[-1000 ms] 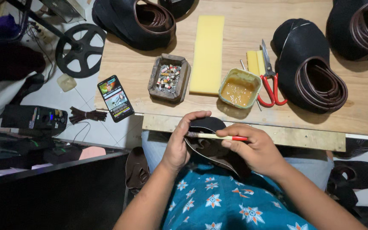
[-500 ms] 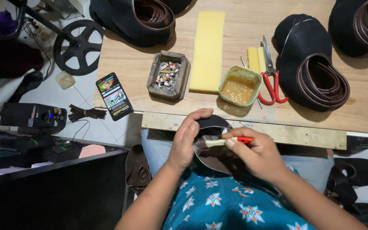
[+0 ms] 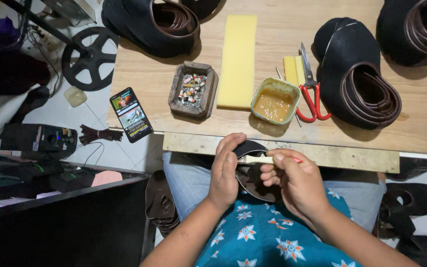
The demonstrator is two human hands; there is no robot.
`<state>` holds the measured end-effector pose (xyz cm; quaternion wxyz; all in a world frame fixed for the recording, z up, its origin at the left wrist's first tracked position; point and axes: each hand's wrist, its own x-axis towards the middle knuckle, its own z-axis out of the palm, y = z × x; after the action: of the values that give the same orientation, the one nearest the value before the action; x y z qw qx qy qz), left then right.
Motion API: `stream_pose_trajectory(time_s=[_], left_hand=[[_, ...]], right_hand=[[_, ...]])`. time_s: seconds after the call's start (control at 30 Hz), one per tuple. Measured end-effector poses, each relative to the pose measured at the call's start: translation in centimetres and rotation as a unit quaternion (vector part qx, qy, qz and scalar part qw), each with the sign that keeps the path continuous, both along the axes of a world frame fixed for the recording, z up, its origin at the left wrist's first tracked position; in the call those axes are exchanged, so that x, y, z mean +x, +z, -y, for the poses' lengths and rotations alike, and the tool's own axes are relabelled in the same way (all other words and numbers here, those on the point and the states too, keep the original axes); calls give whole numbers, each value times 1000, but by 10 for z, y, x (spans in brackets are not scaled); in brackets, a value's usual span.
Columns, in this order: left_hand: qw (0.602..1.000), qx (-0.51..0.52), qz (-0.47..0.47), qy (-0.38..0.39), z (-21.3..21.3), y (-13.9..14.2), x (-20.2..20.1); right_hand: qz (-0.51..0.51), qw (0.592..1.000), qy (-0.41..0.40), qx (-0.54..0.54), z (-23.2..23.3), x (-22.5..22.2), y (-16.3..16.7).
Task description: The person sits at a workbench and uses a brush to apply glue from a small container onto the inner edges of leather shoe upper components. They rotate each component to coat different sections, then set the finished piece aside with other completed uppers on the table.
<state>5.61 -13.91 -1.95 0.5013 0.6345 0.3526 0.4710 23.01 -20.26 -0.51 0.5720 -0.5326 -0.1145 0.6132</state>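
Just below the table's near edge, over the person's lap, the left hand (image 3: 226, 173) is clamped around a dark, curved leather piece (image 3: 253, 173), fingers curled over its top rim. Just to its right, touching the same piece, the right hand (image 3: 295, 180) is closed on a small brush (image 3: 265, 159). The brush lies almost level, its long axis running across the body: pale handle and bristle end pointing toward the left hand, red end hidden behind the right fingers. Beyond the hands, on the wooden table (image 3: 421, 133), stands a green cup of tan glue (image 3: 274, 101). Compared with a moment ago, the brush sits slightly higher on the piece; both grips are unchanged.
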Motion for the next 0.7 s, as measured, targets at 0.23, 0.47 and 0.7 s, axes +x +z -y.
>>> stream_pose_trajectory(time_s=[0.23,0.47,0.7], left_hand=[[994,-58,-39,78,-3,-10,1],[971,-224,48,72,-8,-15,1],[947,-312,47,65,-7,-8,-3]], right_hand=[[-4,992,-73,103,0,9,6],[443,859,160,199,-4,3,20],[609,714,145,313,-12,1,24]])
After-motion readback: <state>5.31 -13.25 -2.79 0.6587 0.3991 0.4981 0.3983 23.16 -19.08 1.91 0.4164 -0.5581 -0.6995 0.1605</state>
